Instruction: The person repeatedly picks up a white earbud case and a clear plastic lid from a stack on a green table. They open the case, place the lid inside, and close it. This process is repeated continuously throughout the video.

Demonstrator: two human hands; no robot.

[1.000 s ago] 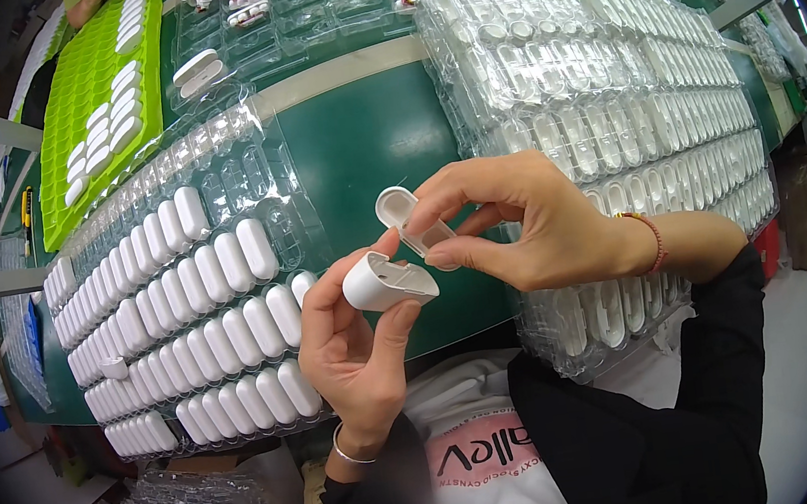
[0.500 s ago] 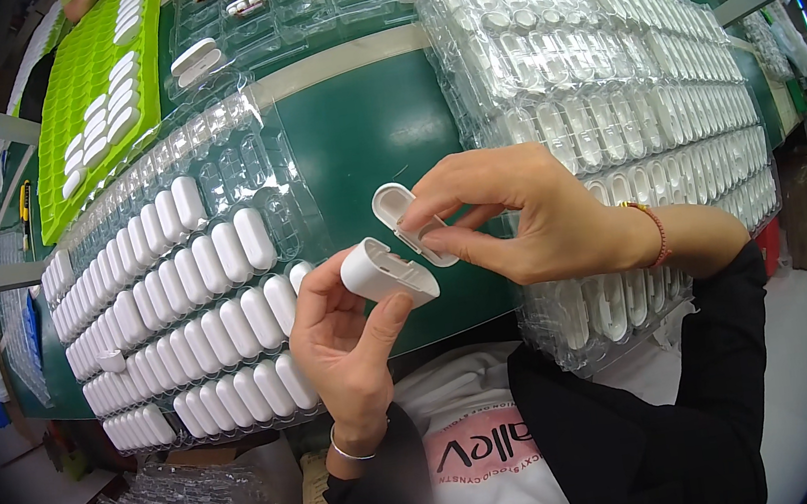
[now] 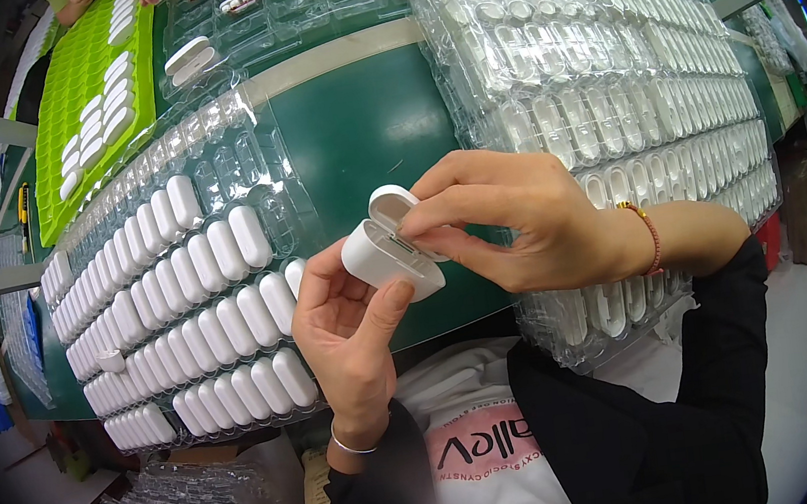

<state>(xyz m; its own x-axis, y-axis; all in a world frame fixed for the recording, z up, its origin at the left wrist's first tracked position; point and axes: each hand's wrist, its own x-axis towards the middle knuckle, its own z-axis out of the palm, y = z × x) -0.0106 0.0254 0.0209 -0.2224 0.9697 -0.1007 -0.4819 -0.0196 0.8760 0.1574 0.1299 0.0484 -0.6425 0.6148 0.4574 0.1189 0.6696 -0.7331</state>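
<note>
Lid (image 3: pixel 391 201), pinched by right hand (image 3: pixel 541 220), is coming seemingly against case body (image 3: pixel 376 257), gripped by left hand (image 3: pixel 345 332), between clear trays (image 3: pixel 265 173).

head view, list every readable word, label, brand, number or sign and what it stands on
White T-shirt: large black lettering on a pink panel, running up to the black jacket; wording not copied here.
Same T-shirt: smaller lettering along the panel, too small to read reliably.
Held white earbud case body and flip-lid insert: no lettering visible.
</note>
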